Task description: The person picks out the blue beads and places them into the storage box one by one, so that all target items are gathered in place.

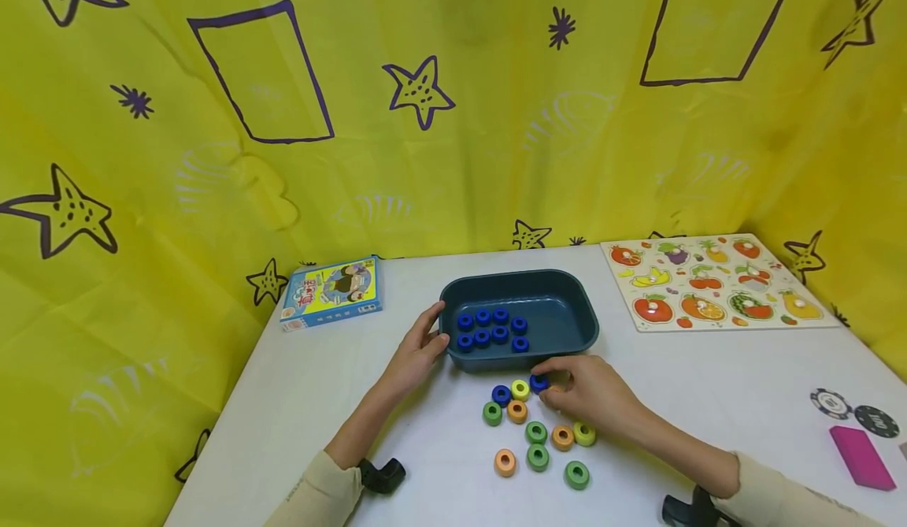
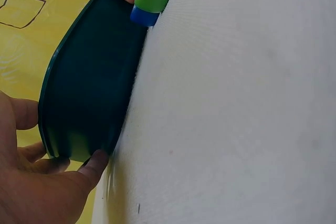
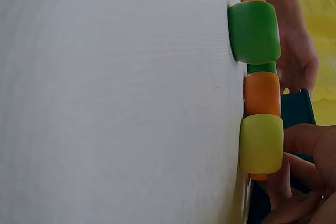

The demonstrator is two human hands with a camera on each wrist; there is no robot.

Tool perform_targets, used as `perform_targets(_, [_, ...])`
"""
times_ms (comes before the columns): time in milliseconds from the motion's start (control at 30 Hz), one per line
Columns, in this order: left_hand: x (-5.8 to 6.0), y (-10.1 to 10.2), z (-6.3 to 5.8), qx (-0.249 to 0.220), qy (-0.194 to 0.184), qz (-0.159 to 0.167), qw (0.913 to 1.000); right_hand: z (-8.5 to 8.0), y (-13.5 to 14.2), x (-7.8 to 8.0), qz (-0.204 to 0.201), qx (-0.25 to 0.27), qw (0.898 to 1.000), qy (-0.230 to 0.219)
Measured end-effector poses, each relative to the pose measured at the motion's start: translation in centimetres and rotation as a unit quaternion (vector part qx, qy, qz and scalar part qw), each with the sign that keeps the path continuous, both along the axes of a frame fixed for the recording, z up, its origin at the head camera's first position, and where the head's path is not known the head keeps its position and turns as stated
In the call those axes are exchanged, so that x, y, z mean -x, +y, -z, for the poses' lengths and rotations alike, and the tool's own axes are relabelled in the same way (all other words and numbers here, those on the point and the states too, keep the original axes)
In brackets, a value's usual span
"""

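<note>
A dark teal plastic tray (image 1: 524, 358) stands on the table with several blue rings (image 1: 483, 337) inside its left half. My left hand (image 1: 414, 358) holds the tray's left end, with its fingers and thumb against the wall and rim. Just in front of the tray, my right hand (image 1: 594, 391) pinches a blue ring (image 1: 539, 383) between thumb and index finger. Beside that ring lie a yellow ring (image 1: 520, 389) and another blue ring (image 1: 501, 395). Nearer me are several green, orange and yellow rings; in the right wrist view a yellow ring (image 3: 261, 144) partly hides the right fingertips.
A blue and yellow card box (image 1: 331, 292) lies at the back left. At the back right is a fruit puzzle board (image 1: 719, 283). Two round chips (image 1: 876, 421) and a pink rectangle (image 1: 861, 457) lie on the right. A yellow curtain (image 1: 468, 157) hangs behind the table.
</note>
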State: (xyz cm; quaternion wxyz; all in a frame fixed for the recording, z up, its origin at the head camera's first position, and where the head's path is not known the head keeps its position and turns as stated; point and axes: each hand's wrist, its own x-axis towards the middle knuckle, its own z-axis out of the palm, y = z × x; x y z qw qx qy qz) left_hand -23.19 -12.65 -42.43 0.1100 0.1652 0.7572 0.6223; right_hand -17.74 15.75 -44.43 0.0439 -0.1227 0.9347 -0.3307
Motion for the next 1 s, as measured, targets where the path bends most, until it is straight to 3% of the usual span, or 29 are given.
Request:
perform_targets(233, [0.0, 0.0, -0.1, -0.004, -0.001, 0.003, 1.0000, 0.4, -0.1, 0.4, 0.000, 0.007, 1.000, 0.030])
perform_targets(567, [-0.1, -0.1, 0.0, 0.002, 0.006, 0.005, 1.0000, 0.2, -0.3, 0.0, 0.007, 0.003, 0.999, 0.036])
perform_targets(800, [0.0, 0.0, 0.2, 0.000, 0.007, 0.005, 1.0000, -2.5, 0.1, -0.7, -0.040, 0.024, 0.997, 0.056])
perform_targets(900, [0.0, 0.0, 0.2, -0.005, 0.006, 0.007, 0.9999, -4.1, 0.4, 0.2, -0.064, 0.048, 0.994, 0.069])
perform_targets(1000, [0.0, 0.0, 0.2, -0.006, 0.008, 0.006, 0.9999, -5.2, 0.5, 2.0, -0.072, 0.065, 0.992, 0.078])
